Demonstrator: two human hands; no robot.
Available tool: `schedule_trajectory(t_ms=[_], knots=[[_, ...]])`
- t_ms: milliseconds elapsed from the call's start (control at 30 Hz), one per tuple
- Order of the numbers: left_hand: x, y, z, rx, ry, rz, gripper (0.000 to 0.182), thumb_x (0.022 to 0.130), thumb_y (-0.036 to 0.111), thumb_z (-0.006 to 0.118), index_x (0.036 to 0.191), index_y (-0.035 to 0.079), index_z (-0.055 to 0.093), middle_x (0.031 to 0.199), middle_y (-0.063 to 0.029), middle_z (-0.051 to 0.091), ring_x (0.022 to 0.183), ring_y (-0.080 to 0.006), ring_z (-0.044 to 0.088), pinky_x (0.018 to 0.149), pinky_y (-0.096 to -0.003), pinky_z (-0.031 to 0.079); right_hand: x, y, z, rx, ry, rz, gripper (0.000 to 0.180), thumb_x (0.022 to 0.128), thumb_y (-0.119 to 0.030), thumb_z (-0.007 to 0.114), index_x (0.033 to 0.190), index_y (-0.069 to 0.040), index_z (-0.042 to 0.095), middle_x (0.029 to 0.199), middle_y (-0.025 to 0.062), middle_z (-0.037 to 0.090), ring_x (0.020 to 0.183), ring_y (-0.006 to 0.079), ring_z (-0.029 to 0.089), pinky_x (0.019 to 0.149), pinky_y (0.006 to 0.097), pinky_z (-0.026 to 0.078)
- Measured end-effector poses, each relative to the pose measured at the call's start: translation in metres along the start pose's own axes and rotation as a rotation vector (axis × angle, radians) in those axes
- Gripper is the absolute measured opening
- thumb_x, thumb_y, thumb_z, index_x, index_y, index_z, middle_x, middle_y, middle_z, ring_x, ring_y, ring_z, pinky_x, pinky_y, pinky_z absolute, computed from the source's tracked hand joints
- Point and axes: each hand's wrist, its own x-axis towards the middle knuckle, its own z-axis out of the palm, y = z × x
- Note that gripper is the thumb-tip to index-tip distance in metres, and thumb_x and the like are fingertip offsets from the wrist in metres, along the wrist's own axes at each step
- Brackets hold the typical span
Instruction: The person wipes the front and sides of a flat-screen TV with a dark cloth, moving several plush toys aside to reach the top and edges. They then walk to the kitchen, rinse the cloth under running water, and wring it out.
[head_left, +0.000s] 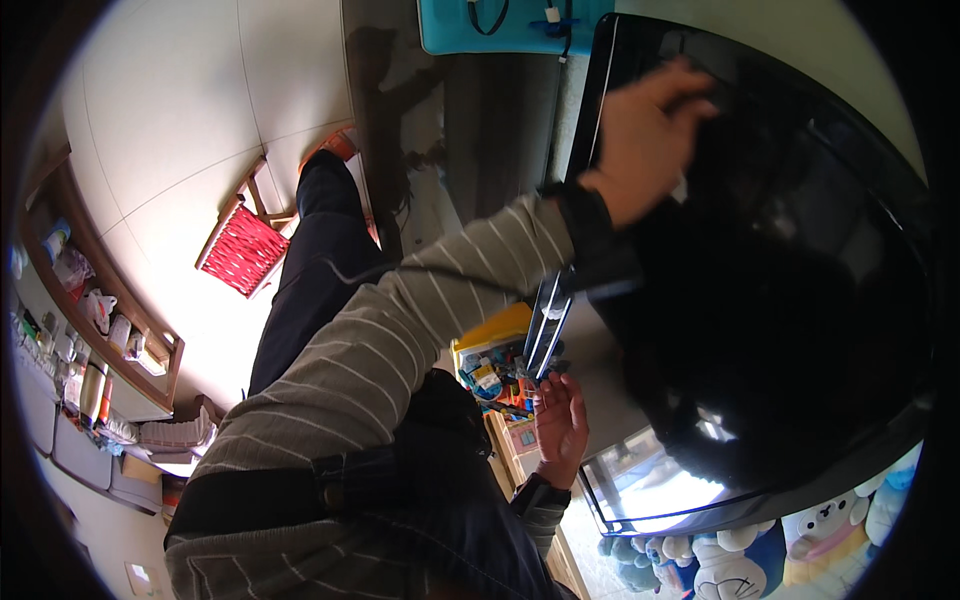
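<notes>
My left hand (641, 142) is raised in front of the glossy black screen of a television (750, 300). It is blurred, with bent fingers held apart and no object visible in them; whether they touch the screen I cannot tell. Lower down, my right hand (559, 427) shows its palm, fingers loosely spread and nothing in it. Its fingertips are close to the shiny television stand (547, 330). Beside that hand is a container of small mixed toy parts (491, 375) with a yellow edge (499, 328).
A turquoise tray (450, 30) with dark cables lies above the dark glossy cabinet top (495, 112). Plush toys (727, 570) sit below the screen. A red woven stool (244, 251) stands near my leg; a wooden shelf unit (127, 360) is at far left.
</notes>
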Motion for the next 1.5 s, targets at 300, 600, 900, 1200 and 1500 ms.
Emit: schedule_trajectory(t_ms=[300, 600, 900, 1200, 1500], knots=[[-0.015, 0.014, 0.006, 0.285, -0.238, 0.661, 0.035, 0.083, -0.005, 0.070, 0.115, 0.009, 0.070, 0.125, -0.0138, 0.068, 0.119, -0.0280, 0.065, 0.085, -0.0309, 0.062, -0.019, -0.011, 0.012, -0.015, -0.028, -0.082, 0.036, 0.102, -0.024, 0.057, 0.131, -0.001, 0.056, 0.131, 0.0146, 0.059, 0.117, 0.0250, 0.058, 0.102, 0.0393, 0.048], [-0.069, 0.056, 0.025, 0.151, -0.251, 0.305, 0.030, 0.082, -0.004, 0.072, 0.110, 0.008, 0.070, 0.133, -0.0163, 0.063, 0.122, -0.0311, 0.063, 0.089, -0.0376, 0.061, -0.039, 0.000, 0.008, -0.009, -0.015, -0.074, 0.038, 0.102, -0.027, 0.058, 0.130, -0.002, 0.056, 0.130, 0.0125, 0.062, 0.121, 0.0222, 0.059, 0.103, 0.0366, 0.046], [-0.093, 0.010, -0.050, 0.162, -0.807, 0.587, 0.034, 0.087, 0.001, 0.066, 0.119, 0.013, 0.069, 0.138, -0.0077, 0.061, 0.134, -0.0267, 0.054, 0.110, -0.0407, 0.048, -0.038, -0.013, 0.023, 0.002, -0.018, -0.109, 0.038, 0.101, -0.026, 0.059, 0.130, -0.002, 0.056, 0.130, 0.0124, 0.061, 0.117, 0.0239, 0.058, 0.101, 0.0379, 0.047], [-0.067, 0.030, 0.000, 0.005, -0.331, 0.160, 0.033, 0.085, -0.014, 0.062, 0.109, 0.007, 0.073, 0.126, -0.0128, 0.068, 0.119, -0.0234, 0.065, 0.091, -0.0292, 0.060, -0.049, 0.005, 0.003, 0.109, -0.082, -0.158, 0.038, 0.102, -0.027, 0.056, 0.132, -0.003, 0.056, 0.135, 0.0144, 0.059, 0.120, 0.0219, 0.058, 0.105, 0.0369, 0.045], [-0.053, 0.018, -0.017, 0.260, -0.350, 0.253, 0.025, 0.088, -0.006, 0.063, 0.107, 0.006, 0.074, 0.105, -0.0122, 0.075, 0.089, -0.0215, 0.074, 0.080, -0.0298, 0.061, -0.051, 0.001, -0.004, 0.034, -0.040, -0.160, 0.040, 0.101, -0.030, 0.058, 0.131, -0.003, 0.056, 0.136, 0.0140, 0.060, 0.119, 0.0231, 0.059, 0.106, 0.0389, 0.044]])
